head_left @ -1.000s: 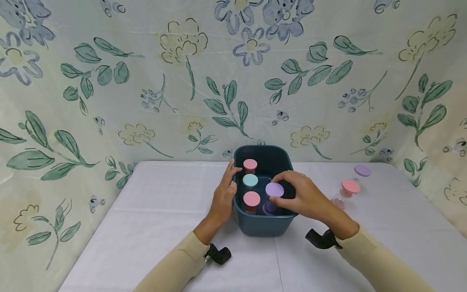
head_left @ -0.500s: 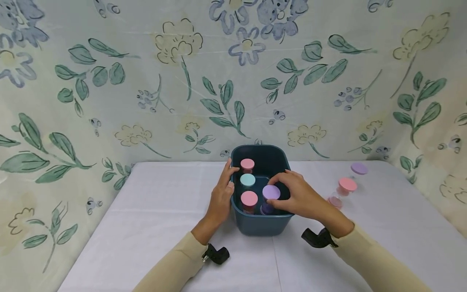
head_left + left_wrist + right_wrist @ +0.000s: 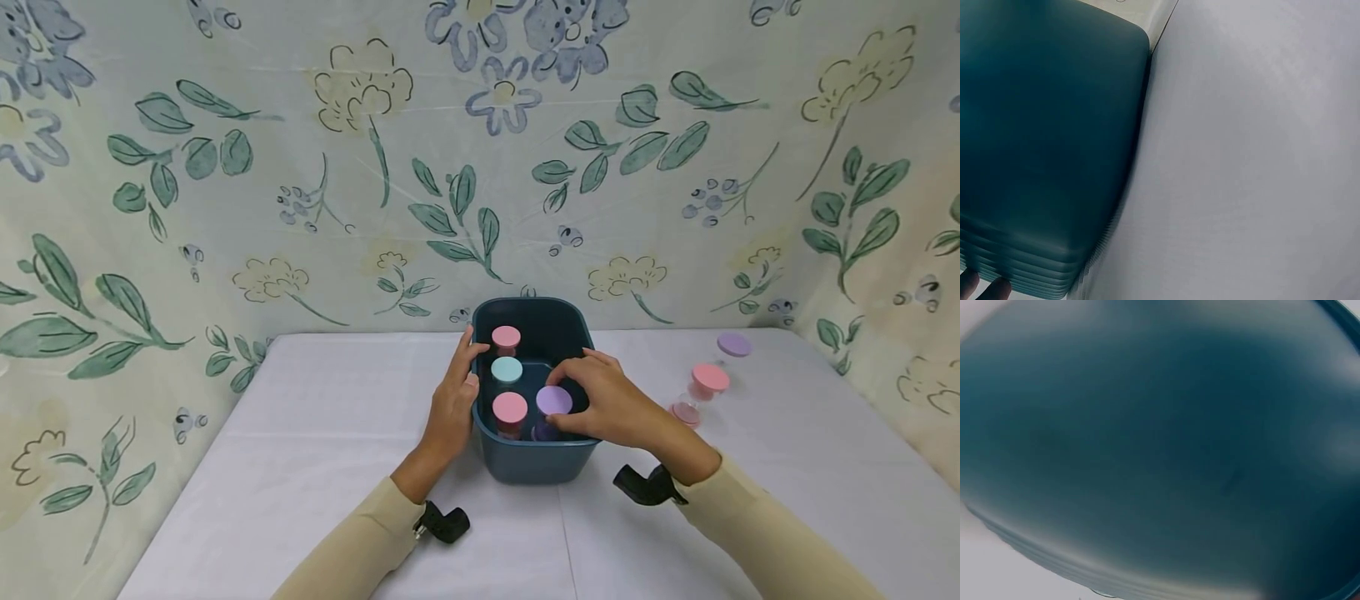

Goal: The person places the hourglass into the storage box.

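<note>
My right hand [image 3: 611, 400] pinches a purple-capped sand timer [image 3: 554, 399] by its top, between thumb and fingers. The timer is upright inside a dark teal bin [image 3: 536, 462], at its near right corner, and its lower part sits in shadow. Along the bin's left wall stand three more timers: a pink one [image 3: 510, 407] nearest, a light blue one [image 3: 507, 369] in the middle and another pink one [image 3: 506, 336] farther back. My left hand [image 3: 450, 408] rests against the bin's left side, one finger over the rim. Its fingertips [image 3: 999, 289] show by the ridged wall in the left wrist view.
Right of the bin, a pink sand timer [image 3: 709, 379] stands on the white-covered table [image 3: 300, 467]. Behind it is a purple-topped one [image 3: 734, 344]. A floral cloth [image 3: 360, 208] hangs behind the table's far edge. In the right wrist view the bin's wall [image 3: 1147, 444] fills most of the frame.
The purple timer has come down a little into the bin and slightly nearer, still pinched by my right hand. My left hand stays at the bin's side. The whole head view has shifted slightly.
</note>
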Demonstrator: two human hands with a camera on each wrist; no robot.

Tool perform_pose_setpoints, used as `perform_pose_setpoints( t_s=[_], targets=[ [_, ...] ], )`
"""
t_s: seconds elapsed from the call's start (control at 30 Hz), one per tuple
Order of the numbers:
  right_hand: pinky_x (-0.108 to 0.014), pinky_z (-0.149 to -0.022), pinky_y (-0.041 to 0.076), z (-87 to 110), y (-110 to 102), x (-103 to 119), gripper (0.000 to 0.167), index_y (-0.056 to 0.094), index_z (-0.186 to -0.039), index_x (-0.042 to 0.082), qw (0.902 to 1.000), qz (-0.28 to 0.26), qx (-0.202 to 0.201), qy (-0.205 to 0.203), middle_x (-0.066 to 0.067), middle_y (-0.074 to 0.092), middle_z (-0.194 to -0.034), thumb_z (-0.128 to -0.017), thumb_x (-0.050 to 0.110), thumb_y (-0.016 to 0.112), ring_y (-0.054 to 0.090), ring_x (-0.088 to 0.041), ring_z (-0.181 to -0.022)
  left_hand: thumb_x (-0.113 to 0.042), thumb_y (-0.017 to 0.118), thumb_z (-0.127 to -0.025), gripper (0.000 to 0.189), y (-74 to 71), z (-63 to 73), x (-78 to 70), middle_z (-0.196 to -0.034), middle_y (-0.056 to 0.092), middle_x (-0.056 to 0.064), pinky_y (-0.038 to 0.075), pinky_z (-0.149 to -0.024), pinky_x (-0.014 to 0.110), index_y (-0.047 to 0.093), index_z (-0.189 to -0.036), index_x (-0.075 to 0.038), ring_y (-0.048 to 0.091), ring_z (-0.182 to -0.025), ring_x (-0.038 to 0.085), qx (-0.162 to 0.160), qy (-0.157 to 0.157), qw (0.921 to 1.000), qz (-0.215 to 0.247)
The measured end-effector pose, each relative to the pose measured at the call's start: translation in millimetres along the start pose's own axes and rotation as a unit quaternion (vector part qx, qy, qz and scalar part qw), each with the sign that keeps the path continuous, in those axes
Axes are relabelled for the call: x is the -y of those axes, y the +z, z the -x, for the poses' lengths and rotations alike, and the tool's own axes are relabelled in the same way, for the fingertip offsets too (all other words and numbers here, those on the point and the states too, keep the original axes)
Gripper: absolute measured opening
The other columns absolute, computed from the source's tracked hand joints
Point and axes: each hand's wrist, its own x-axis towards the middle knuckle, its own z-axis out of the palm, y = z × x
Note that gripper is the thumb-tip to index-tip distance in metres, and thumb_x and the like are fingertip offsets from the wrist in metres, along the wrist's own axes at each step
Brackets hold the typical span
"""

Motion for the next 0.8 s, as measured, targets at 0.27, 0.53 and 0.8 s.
perform_pose_setpoints(
  t_s=[0.27,0.53,0.8],
  targets=[
    [-0.057,-0.114,0.008,-1.6,-1.9,2.7,0.034,0.065,-0.102,0.011,0.9998,0.015,0.016,0.001,0.000,0.067,-0.101,-0.075,0.024,0.080,0.055,-0.029,-0.114,-0.039,0.022,-0.101,0.048,-0.5,-0.5,1.9,-0.161,0.014,-0.002,0.024,-0.111,0.055,0.039,-0.143,-0.022,0.015,-0.146,0.017,0.002,0.002,1.0000,-0.002],
    [-0.056,-0.113,0.009,-3.1,-1.6,6.3,0.034,0.067,-0.100,0.011,0.9983,0.047,0.031,0.011,-0.001,0.068,-0.099,-0.073,0.024,0.082,0.054,-0.030,-0.114,-0.037,0.023,-0.101,0.048,-0.8,-0.2,2.1,-0.161,0.016,0.001,0.026,-0.110,0.056,0.040,-0.143,-0.021,0.017,-0.146,0.018,-0.002,0.006,1.0000,-0.001],
    [-0.055,-0.114,0.009,-3.6,-2.9,9.2,0.034,0.068,-0.101,0.011,0.9971,0.061,0.043,0.015,-0.002,0.068,-0.100,-0.073,0.024,0.083,0.053,-0.030,-0.114,-0.037,0.024,-0.100,0.048,-0.7,0.4,-0.8,-0.161,0.016,-0.002,0.026,-0.110,0.056,0.041,-0.142,-0.022,0.017,-0.146,0.017,-0.003,0.000,1.0000,-0.001]
  ],
)
